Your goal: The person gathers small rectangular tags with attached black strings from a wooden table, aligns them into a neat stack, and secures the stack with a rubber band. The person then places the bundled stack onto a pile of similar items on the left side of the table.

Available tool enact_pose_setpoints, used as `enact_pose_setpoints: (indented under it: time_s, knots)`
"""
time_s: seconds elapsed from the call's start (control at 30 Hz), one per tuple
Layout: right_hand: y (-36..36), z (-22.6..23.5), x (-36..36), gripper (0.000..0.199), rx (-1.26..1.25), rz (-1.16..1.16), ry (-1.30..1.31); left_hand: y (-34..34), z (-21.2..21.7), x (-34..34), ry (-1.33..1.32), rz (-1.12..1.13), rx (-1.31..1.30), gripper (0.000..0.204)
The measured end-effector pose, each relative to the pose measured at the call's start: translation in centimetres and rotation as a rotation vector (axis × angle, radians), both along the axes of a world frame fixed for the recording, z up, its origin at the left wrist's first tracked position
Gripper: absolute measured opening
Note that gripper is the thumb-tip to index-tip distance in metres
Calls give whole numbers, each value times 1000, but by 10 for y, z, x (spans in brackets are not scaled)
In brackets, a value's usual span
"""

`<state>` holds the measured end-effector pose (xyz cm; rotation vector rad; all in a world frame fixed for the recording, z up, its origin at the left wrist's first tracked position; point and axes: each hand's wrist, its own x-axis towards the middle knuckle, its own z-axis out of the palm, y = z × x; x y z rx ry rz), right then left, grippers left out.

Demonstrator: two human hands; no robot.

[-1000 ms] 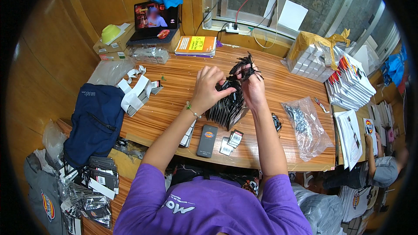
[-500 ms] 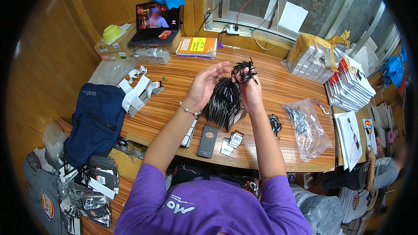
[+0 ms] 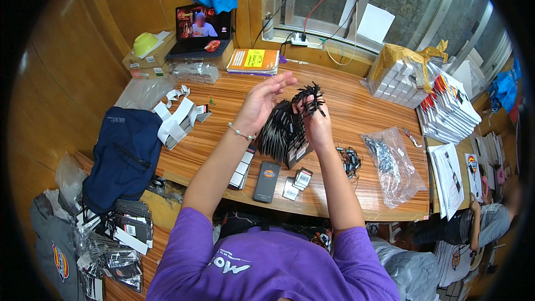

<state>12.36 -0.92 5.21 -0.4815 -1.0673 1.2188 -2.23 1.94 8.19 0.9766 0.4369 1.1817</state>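
Apparently, things are partway along on the wide brown wood-striped table (image 3: 345, 95). Near its middle, a thick fanned stack of thin black tags (image 3: 273, 136) stands between the bare hands, its cords looking gathered at the top — that much seems done. At four o'clock from it, a crumpled clear plastic bag (image 3: 393, 170) of small dark pieces and, nearer, a tangled heap of loose black cords (image 3: 350, 161) appear unused; whether they belong with this stack, I cannot tell.

The left hand (image 3: 259, 103), at eleven o'clock, is spread with straight fingers, seemingly holding nothing. The right hand (image 3: 317, 128), at two o'clock, closes around a bunch of black cord loops (image 3: 312, 93).

As for markings, the navy fabric bag (image 3: 123, 156) at nine o'clock has small pale lettering; the orange notebook (image 3: 253, 60) at eleven, a yellow handwritten patch; the dark-grey rectangular card (image 3: 267, 181) at half past six, a multicoloured emblem — and the small white stickers (image 3: 291, 188) at six, barcodes.
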Motion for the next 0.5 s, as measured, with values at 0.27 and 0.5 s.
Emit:
enact_pose_setpoints:
  time_s: [0.27,0.5]
  knots:
    - [-2,-8,1,17,0,6,-34,11,-20,3,596,416,610,37]
    - [12,22,8,14,245,-347,-529,5,4,-4,586,21,448,39]
